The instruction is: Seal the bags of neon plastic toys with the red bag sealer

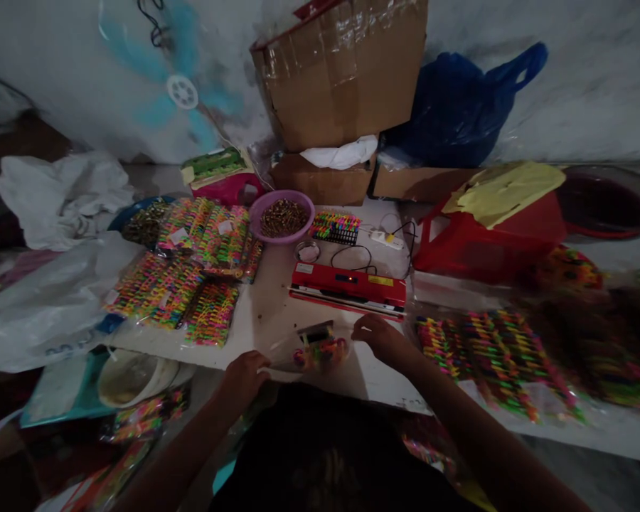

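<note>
A clear plastic bag with small colourful plastic pieces and a dark piece inside lies low over the white table, close to my body. My left hand pinches its left edge, fingers closed. At the bag's right upper edge my right hand is closed too, thumb and fingers together on the plastic. Just beyond the bag sits a red bag sealer with a small lit orange light on top. The exact shape of the pieces in the bag is blurred.
Packed bags of colourful pieces are piled at left; more packed bags lie at right. Behind stand a pink bowl of small brassy parts, a power strip, a red basket and cardboard boxes. A fan turns at back left.
</note>
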